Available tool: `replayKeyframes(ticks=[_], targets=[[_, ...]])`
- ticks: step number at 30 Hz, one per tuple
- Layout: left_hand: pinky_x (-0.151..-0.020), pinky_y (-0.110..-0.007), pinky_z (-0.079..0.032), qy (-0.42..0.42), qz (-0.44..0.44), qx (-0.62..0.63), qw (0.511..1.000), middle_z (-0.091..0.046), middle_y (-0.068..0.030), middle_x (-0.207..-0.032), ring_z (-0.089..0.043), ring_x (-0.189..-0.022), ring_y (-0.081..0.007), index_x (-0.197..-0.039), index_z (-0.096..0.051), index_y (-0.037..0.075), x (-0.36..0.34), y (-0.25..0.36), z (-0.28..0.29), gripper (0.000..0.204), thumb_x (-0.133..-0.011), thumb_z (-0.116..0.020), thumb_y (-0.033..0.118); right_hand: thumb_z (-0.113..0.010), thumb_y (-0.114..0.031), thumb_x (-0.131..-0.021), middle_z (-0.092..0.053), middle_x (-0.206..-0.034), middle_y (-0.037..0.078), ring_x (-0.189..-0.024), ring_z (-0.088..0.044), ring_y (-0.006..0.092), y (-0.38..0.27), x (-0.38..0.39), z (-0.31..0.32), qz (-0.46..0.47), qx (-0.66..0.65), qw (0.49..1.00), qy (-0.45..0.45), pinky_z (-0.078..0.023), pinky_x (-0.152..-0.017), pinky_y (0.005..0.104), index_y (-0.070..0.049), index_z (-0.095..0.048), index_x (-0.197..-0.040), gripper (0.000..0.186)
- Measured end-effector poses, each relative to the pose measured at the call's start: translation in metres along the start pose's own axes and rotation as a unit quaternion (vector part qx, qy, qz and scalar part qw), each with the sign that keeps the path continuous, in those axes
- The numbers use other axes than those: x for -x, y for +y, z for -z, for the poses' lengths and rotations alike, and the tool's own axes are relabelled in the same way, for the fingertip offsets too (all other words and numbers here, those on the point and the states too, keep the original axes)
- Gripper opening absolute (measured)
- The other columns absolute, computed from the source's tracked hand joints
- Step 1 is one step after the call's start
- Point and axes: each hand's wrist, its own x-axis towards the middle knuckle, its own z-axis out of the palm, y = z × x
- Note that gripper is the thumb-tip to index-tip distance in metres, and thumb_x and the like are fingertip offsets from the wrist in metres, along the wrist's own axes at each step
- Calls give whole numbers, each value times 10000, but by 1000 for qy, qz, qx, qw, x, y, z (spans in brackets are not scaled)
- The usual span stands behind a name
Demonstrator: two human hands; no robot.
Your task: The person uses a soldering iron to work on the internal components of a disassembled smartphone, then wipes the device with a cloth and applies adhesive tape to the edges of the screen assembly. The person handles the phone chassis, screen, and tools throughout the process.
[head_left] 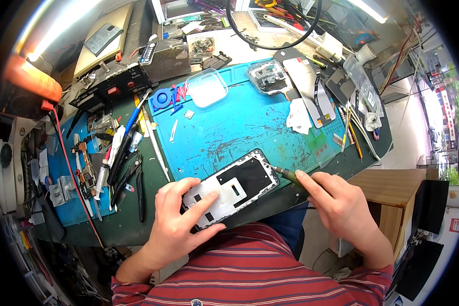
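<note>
A phone mid-frame (231,186), silver and black with a perforated rim, lies tilted at the near edge of the blue mat. My left hand (180,217) grips its left end, with the index finger laid across the silver plate and the thumb along the near side. In my right hand (336,201) is a screwdriver (289,176) with a greenish handle, pinched between thumb and fingers. Its thin shaft points left, and the tip meets or hovers just over the frame's far right corner; I cannot tell which.
The blue mat (214,137) bears a clear plastic box (207,88), a blue tape roll (162,98) and an opened phone (268,77). Pliers (140,196), tweezers and pens crowd the left. Flex cables (307,92) and thin tools lie right. A black power supply (112,87) stands behind.
</note>
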Motion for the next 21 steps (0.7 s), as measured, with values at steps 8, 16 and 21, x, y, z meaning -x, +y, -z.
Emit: replayKeyframes(ticks=[8,16,21], targets=[[-1020,-470,-425,8,1,-6,1000,-535,-172,-1367,-502,-1216,-368,-1289,-727,103,2,4,-4,680,-661,-957,226,-697,27,-761,-627,-1069,67,-829,-629,242,-1,-2,4,-2,-14,1000,-6,-547,-661,352,-100,-635,-1424,678],[-1026,-483,-443,1,8,-7,1000,-519,-174,-1410,-491,-1250,-384,-1299,-721,114,2,3,-1,705,-638,-960,171,-763,5,-772,-676,-1060,82,-867,-668,271,13,-11,11,1,3,1000,-7,-564,-714,385,-103,-690,-1355,598],[-1048,-481,-425,1,16,8,1000,-527,-179,-1409,-494,-1263,-391,-1304,-718,101,-1,2,0,672,-679,-946,192,-761,2,-774,-680,-1057,86,-862,-666,271,17,-15,10,10,-8,1000,-4,-564,-729,387,-107,-696,-1347,588]])
